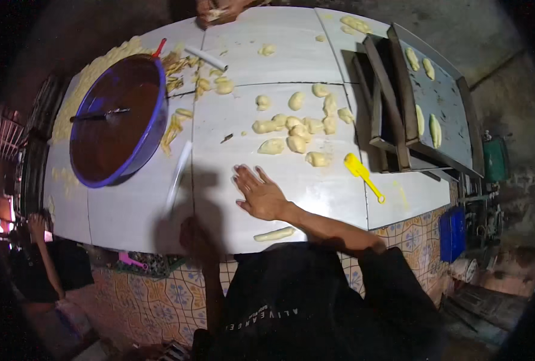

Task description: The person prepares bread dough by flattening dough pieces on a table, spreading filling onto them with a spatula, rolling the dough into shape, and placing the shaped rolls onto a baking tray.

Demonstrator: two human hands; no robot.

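My right hand (258, 195) rests open on the white tiled table (231, 72), fingers spread, just below a cluster of pale dough lumps (297, 141). A rolled dough strip (273, 234) lies near the front edge, below that hand. My left hand (194, 234) is in deep shadow at the front edge, its fingers too dark to make out. Above it lies a long pale rod (179, 174), beside a big blue tub of brown filling (111, 150) with a dark utensil (90, 117) in it. A yellow plastic scoop (360, 171) lies right of the dough.
Stacked metal trays (448, 108) with shaped dough sit at the right. Yellowish scraps (174, 132) and a short white rod (207, 57) lie beside the tub. Many dough pieces (93, 72) line the left rear. A co-worker's arm (50, 271) is at the left; another person's hand (219, 12) is at the back.
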